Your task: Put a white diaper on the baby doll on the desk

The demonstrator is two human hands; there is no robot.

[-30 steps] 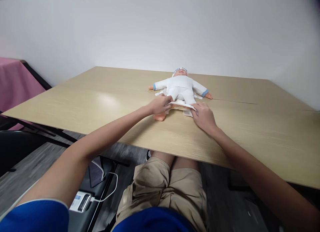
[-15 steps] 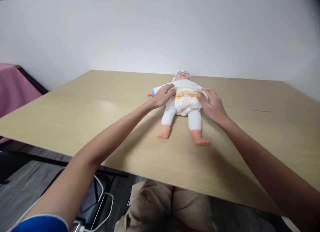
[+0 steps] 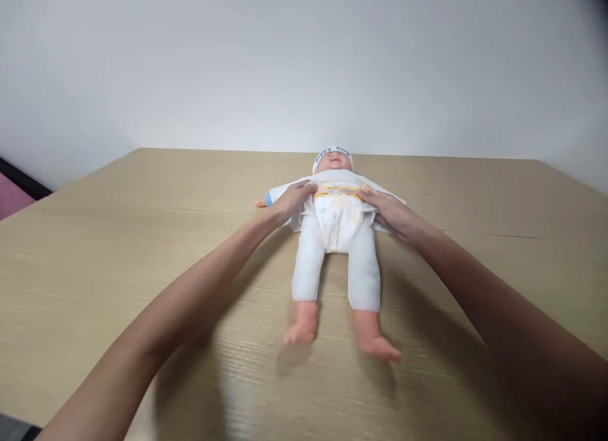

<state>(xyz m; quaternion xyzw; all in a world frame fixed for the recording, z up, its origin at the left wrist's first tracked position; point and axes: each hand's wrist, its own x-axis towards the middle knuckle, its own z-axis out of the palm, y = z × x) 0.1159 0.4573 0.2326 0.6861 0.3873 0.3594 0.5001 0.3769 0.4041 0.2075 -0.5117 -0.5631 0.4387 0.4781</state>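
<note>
A baby doll in a white suit and printed cap lies on its back, feet towards me. A white diaper with an orange and yellow printed waistband covers its hips and belly. My left hand is closed at the diaper's left upper edge, thumb on the front panel. On the other side, my right hand has its fingers over the right end of the waistband. My hands hide both of the diaper's side edges. The doll's legs lie straight and slightly apart.
The wooden-looking table carries the doll, and a thin seam runs across its surface. Behind it rises a pale wall. Pink cloth beside a black edge shows at the far left.
Both hands have brought the diaper's front panel up from between the doll's legs onto its belly. The view has shifted closer, and my lap has left it.
</note>
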